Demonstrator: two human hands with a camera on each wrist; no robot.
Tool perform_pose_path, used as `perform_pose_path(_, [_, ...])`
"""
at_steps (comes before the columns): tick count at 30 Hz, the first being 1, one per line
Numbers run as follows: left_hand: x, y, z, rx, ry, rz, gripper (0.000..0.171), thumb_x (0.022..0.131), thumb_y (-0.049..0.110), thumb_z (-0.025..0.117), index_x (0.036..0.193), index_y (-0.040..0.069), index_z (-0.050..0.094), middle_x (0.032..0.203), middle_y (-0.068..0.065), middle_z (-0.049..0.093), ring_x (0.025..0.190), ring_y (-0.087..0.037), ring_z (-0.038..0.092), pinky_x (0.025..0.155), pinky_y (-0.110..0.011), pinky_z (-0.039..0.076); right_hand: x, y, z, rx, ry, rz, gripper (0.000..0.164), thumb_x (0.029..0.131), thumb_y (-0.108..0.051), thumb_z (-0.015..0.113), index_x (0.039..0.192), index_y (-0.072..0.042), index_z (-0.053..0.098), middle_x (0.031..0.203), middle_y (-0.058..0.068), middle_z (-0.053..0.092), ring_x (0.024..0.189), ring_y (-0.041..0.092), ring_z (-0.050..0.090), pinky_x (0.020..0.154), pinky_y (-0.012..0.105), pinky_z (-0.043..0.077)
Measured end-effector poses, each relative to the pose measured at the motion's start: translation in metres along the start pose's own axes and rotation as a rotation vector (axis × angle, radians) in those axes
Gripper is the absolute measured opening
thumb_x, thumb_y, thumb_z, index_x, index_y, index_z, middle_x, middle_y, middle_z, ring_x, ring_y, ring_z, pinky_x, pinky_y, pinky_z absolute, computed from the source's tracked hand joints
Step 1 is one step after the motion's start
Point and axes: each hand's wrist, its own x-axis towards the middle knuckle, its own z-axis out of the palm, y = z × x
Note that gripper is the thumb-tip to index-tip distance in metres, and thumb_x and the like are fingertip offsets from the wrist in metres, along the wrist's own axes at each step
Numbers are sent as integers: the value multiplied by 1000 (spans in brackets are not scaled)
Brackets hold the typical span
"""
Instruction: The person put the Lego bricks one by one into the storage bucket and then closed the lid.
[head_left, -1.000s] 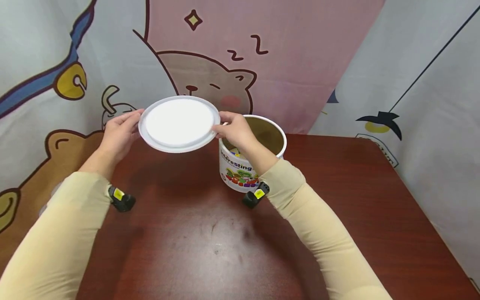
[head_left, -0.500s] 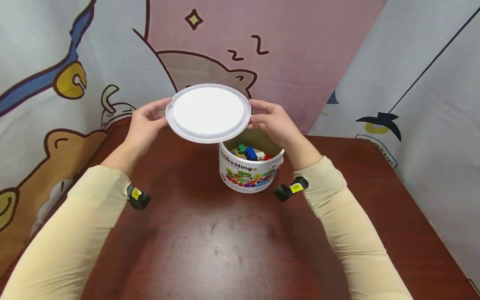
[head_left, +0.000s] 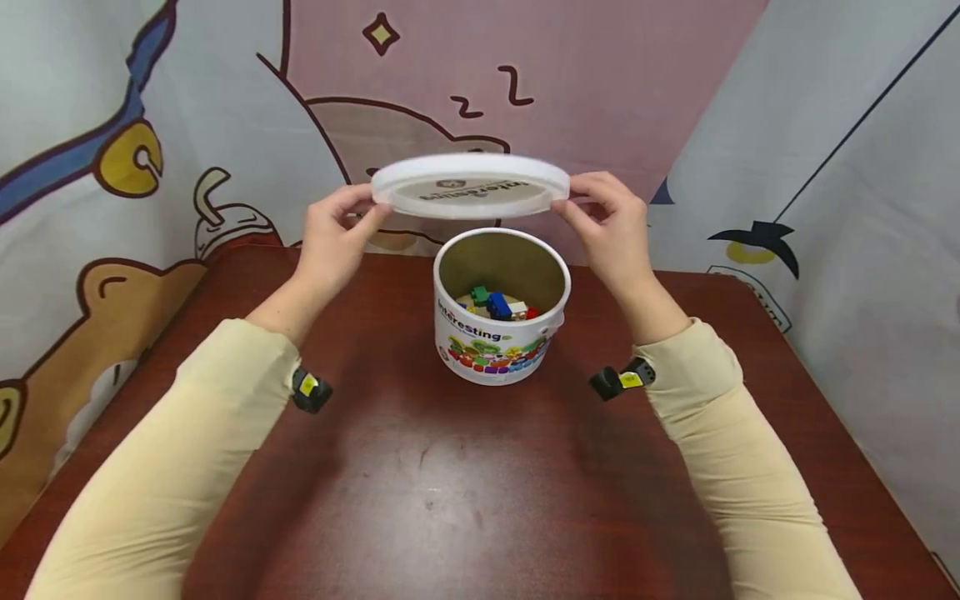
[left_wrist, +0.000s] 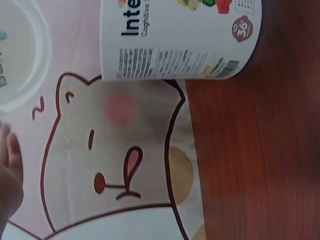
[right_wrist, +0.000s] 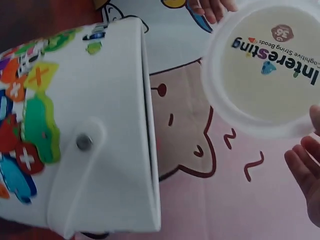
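Between both hands a round white lid [head_left: 468, 187] hangs above and a little behind an uncovered white bucket [head_left: 491, 354]. Its printed face, with the word Interesting, tilts down toward the bucket and also shows in the right wrist view. My left hand [head_left: 333, 242] pinches the lid's left rim between thumb and fingers. On the opposite side, my right hand [head_left: 615, 229] pinches the right rim. Colourful building blocks [head_left: 498, 305] in blue, green, white and red lie at the bottom of the bucket. The left wrist view catches only part of the left hand.
The bucket stands on a reddish-brown table [head_left: 420, 500], toward its back. A printed cloth [head_left: 600, 100] with cartoon bears hangs right behind the table. A black camera [head_left: 310, 390] is strapped to the left wrist, another camera [head_left: 622, 379] to the right.
Both hands have carried the lid rightward and slightly up, from left of the bucket to over it. The lid has tipped, so its printed face now shows. The bucket has stayed put.
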Motion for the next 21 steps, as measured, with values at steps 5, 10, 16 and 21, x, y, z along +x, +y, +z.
perform_pose_path(5, [1, 7, 16, -33, 83, 47, 29, 91, 14, 61, 114, -2, 65, 98, -11, 68, 72, 4, 55, 69, -13, 46, 1, -3, -8, 58, 29, -5, 25, 83, -7, 69, 104, 6, 68, 78, -25, 60, 70, -3, 59, 69, 13, 50])
perform_pose_path(10, [0, 12, 32, -33, 72, 55, 38, 95, 16, 55, 131, 6, 54, 95, -19, 65, 70, -8, 54, 62, -15, 45, 1, 0, -16, 126, 22, 69, 36, 84, -2, 67, 119, 4, 62, 81, -20, 61, 63, -4, 60, 63, 14, 52])
perform_pose_path(16, [-5, 7, 47, 95, -53, -24, 43, 98, 20, 48, 138, 8, 45, 112, -18, 59, 93, -20, 58, 79, -23, 50, -3, 13, -24, 105, -66, 316, 39, 87, -10, 65, 124, 0, 59, 88, -15, 61, 58, -1, 58, 57, 13, 51])
perform_pose_path(21, [-12, -4, 53, 177, -199, -72, 51, 99, 22, 43, 144, 2, 31, 137, -18, 44, 116, -28, 52, 99, -36, 45, -8, 26, -24, 165, -149, 498, 46, 89, -16, 62, 132, -4, 53, 94, -3, 67, 58, 4, 61, 59, 18, 54])
